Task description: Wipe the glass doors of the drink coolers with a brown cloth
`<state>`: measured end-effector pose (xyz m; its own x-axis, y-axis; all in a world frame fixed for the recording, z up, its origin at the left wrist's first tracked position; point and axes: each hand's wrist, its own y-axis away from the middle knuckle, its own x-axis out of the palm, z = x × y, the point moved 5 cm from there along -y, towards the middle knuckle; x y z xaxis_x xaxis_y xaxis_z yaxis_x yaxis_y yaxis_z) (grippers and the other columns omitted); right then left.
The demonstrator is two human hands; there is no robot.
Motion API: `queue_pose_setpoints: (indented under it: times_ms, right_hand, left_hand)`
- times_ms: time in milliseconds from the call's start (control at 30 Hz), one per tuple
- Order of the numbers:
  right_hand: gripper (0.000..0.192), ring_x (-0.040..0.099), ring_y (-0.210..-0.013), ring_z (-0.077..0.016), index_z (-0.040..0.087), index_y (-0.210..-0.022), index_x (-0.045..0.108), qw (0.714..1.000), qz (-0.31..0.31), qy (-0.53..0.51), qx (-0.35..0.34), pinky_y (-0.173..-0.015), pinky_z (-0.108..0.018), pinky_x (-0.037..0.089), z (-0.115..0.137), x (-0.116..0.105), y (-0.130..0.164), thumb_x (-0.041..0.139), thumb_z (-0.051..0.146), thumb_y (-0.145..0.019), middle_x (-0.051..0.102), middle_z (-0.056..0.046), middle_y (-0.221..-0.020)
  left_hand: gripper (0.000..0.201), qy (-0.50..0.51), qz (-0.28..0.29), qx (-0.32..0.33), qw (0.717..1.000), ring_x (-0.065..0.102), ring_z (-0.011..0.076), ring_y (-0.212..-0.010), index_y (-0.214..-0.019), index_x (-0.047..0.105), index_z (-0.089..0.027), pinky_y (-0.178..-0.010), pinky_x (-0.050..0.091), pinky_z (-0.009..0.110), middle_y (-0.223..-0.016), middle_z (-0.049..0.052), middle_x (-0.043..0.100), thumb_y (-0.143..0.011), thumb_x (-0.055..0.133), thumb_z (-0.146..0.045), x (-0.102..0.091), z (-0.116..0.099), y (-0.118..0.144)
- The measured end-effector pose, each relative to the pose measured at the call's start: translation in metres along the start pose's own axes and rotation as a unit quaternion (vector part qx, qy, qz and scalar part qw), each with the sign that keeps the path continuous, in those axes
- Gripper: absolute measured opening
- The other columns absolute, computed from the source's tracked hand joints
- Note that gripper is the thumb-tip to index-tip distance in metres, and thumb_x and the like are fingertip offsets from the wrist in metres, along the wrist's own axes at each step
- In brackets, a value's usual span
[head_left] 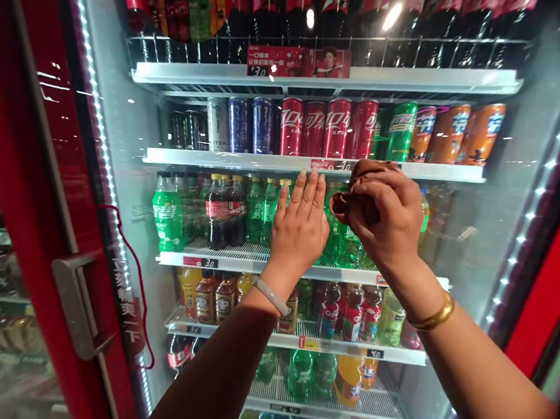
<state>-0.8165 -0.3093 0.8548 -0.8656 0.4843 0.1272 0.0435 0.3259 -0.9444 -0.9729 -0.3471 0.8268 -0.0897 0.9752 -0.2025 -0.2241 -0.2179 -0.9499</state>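
Note:
My left hand (300, 226) lies flat with its fingers stretched upward, seemingly against the glass door of a drinks fridge. It holds nothing. A pale bangle (271, 295) circles that wrist. To its right, my right hand (393, 213) is closed around a crumpled brown cloth (372, 169), part of which pokes out left of the fingers. Whether the cloth touches the glass I cannot tell. On the right wrist sits a gold bracelet (432, 313). Through the glass, behind both hands, stand green bottles (166, 215) and a white shelf edge (226, 160) bearing cans.
A metal door handle (82, 305) and a looped red cord (136, 270) are at the left. Bright light strips (92, 65) run down both sides. Red cans (338, 128), orange cans (484, 133) and cola bottles (218, 212) fill the shelves behind the glass.

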Motion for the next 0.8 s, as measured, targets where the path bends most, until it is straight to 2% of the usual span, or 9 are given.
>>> queue_pose_setpoints:
  times_ms: [67,133,200,267,367,467,600,700,800]
  right_hand:
    - [0.029,0.066,-0.123,-0.0295,0.028,-0.114,0.066,1.0,-0.001,-0.018,-0.011,-0.112,-0.057,0.053,0.01,0.01,-0.005,0.071,0.018,-0.087,0.07,-0.006,-0.119]
    - [0.028,0.065,-0.126,-0.0293,0.027,-0.113,0.066,0.998,0.025,-0.04,-0.046,-0.115,-0.056,0.052,0.023,0.015,-0.001,0.069,0.015,-0.088,0.071,-0.006,-0.119]
    - [0.029,0.064,-0.127,-0.0288,0.025,-0.114,0.066,0.995,0.047,-0.057,-0.074,-0.115,-0.054,0.053,0.028,0.011,0.012,0.07,0.012,-0.088,0.071,-0.006,-0.118]
    - [0.032,0.065,-0.126,-0.0286,0.025,-0.114,0.066,0.992,0.056,-0.069,-0.084,-0.114,-0.053,0.055,0.023,0.001,0.026,0.074,0.012,-0.086,0.072,-0.007,-0.117]
    - [0.034,0.066,-0.124,-0.029,0.026,-0.116,0.066,0.993,0.057,-0.073,-0.074,-0.112,-0.054,0.055,0.006,-0.009,0.033,0.077,0.015,-0.086,0.071,-0.008,-0.119]
    - [0.03,0.066,-0.124,-0.03,0.027,-0.116,0.066,0.997,0.022,-0.057,-0.037,-0.113,-0.056,0.054,-0.003,-0.005,0.02,0.074,0.019,-0.088,0.07,-0.008,-0.121]
    - [0.024,0.063,-0.131,-0.0298,0.027,-0.115,0.066,0.998,-0.008,-0.054,-0.025,-0.119,-0.057,0.048,0.012,0.009,0.004,0.066,0.018,-0.093,0.07,-0.007,-0.12]
    - [0.025,0.062,-0.133,-0.0301,0.027,-0.115,0.065,0.997,0.016,-0.07,-0.038,-0.12,-0.059,0.047,0.021,0.011,0.013,0.066,0.016,-0.092,0.07,-0.006,-0.119]
    - [0.031,0.065,-0.128,-0.0289,0.029,-0.116,0.065,0.994,0.044,-0.083,-0.06,-0.117,-0.057,0.05,0.02,0.005,0.029,0.072,0.016,-0.089,0.071,-0.005,-0.119]
  left_hand:
    - [0.069,-0.008,-0.007,-0.001,1.0,0.009,0.0237,-0.165,-0.169,0.005,-0.012,-0.137,0.011,0.051,-0.174,0.009,0.021,-0.107,0.033,-0.022,0.001,0.001,0.001]
    - [0.071,-0.015,-0.011,-0.002,1.0,0.008,0.023,-0.165,-0.168,-0.002,-0.013,-0.137,0.012,0.052,-0.175,0.009,0.021,-0.107,0.032,-0.021,0.001,0.001,0.002]
    - [0.07,-0.025,-0.007,-0.004,1.0,0.008,0.0226,-0.165,-0.168,-0.003,-0.014,-0.137,0.012,0.051,-0.175,0.008,0.021,-0.107,0.031,-0.02,0.001,0.001,0.002]
    - [0.069,-0.037,0.001,-0.006,0.999,0.008,0.0227,-0.165,-0.168,-0.001,-0.014,-0.137,0.011,0.05,-0.175,0.008,0.02,-0.107,0.031,-0.021,0.001,0.0,0.001]
    - [0.069,-0.05,0.015,-0.007,0.999,0.007,0.0236,-0.165,-0.168,0.004,-0.012,-0.137,0.01,0.049,-0.176,0.009,0.02,-0.107,0.033,-0.024,0.001,-0.002,0.0]
    - [0.069,-0.059,0.024,-0.015,0.998,0.007,0.0239,-0.165,-0.168,0.004,-0.011,-0.137,0.01,0.049,-0.176,0.01,0.019,-0.107,0.032,-0.024,0.0,-0.003,0.0]
    - [0.072,-0.057,0.025,-0.017,0.998,0.007,0.0234,-0.165,-0.168,-0.006,-0.015,-0.137,0.012,0.052,-0.176,0.009,0.019,-0.106,0.03,-0.02,0.001,-0.002,0.002]
    - [0.072,-0.052,0.016,-0.015,0.998,0.007,0.0225,-0.165,-0.168,-0.008,-0.017,-0.136,0.014,0.053,-0.176,0.007,0.019,-0.106,0.028,-0.018,0.001,-0.001,0.003]
    - [0.069,-0.042,0.013,-0.012,0.999,0.006,0.0225,-0.165,-0.169,-0.001,-0.015,-0.137,0.013,0.051,-0.176,0.007,0.019,-0.107,0.03,-0.023,0.001,0.0,0.004]
